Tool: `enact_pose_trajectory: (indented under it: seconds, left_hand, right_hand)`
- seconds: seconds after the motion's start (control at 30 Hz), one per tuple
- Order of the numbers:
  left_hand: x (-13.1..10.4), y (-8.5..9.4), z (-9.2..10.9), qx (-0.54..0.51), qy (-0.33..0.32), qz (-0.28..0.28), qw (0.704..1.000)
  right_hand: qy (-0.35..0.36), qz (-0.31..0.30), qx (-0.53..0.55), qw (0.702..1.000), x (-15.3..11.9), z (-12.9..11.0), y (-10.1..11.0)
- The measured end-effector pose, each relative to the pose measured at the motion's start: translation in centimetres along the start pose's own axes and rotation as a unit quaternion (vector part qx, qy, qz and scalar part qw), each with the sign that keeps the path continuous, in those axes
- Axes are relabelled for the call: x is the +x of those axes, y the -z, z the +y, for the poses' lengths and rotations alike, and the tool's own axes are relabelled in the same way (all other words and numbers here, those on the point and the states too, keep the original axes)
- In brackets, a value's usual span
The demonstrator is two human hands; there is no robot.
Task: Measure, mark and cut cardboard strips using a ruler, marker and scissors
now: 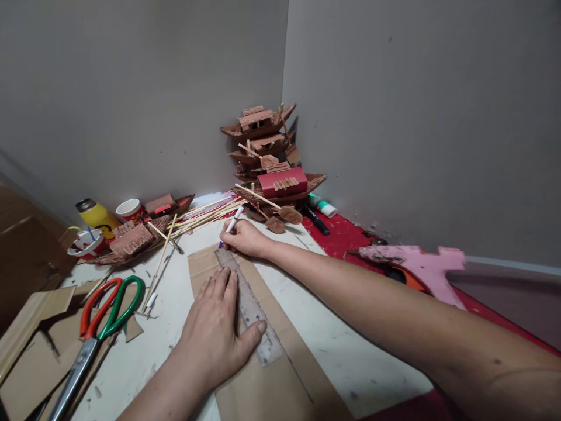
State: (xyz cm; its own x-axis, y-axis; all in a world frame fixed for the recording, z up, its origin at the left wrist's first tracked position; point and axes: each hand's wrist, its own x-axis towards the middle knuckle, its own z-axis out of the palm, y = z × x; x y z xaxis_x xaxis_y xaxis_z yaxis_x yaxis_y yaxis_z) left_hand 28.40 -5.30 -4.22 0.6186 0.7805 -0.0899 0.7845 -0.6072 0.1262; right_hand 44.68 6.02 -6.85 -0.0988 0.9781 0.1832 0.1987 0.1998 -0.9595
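My left hand (219, 324) lies flat with fingers stretched over a clear ruler (267, 349), pressing it on a strip of brown cardboard (298, 327). At the ruler's far end, my right hand (245, 238) pinches a white marker pen (235, 219). Its purple tip points down by the ruler's top left corner. A purple line runs along the cardboard to the right of the ruler, down toward the near end.
Large scissors (99, 333) with orange and green handles lie at left, beside cut cardboard (30, 351). Model boats (280, 181) stand stacked at the back; more boats (131, 242), sticks (205, 213) and a yellow bottle (96, 216) sit left. A pink glue gun (421, 266) is at right.
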Motion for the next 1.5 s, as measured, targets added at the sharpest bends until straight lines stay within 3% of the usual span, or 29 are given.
enact_pose_trajectory:
  seconds: [0.5,1.0,1.33,1.5]
  left_hand:
    - [0.0,-0.1,-0.1,0.005,-0.003,0.007,1.0]
    - [-0.3,-0.6,-0.4,0.039,-0.014,0.002,0.999]
    - [-1.2,0.7,-2.7,0.051,0.013,-0.033,0.998]
    - [-1.2,-0.1,-2.4,0.04,0.012,0.009,0.999]
  right_hand:
    - [-0.002,0.014,0.008,1.0,-0.1,0.0,0.0]
    - [-0.073,0.035,0.121,0.989,0.1,-0.6,0.5]
    - [-0.085,0.033,0.146,0.985,0.2,-0.7,0.7]
    - [-0.086,0.031,0.154,0.984,0.5,-0.6,0.7]
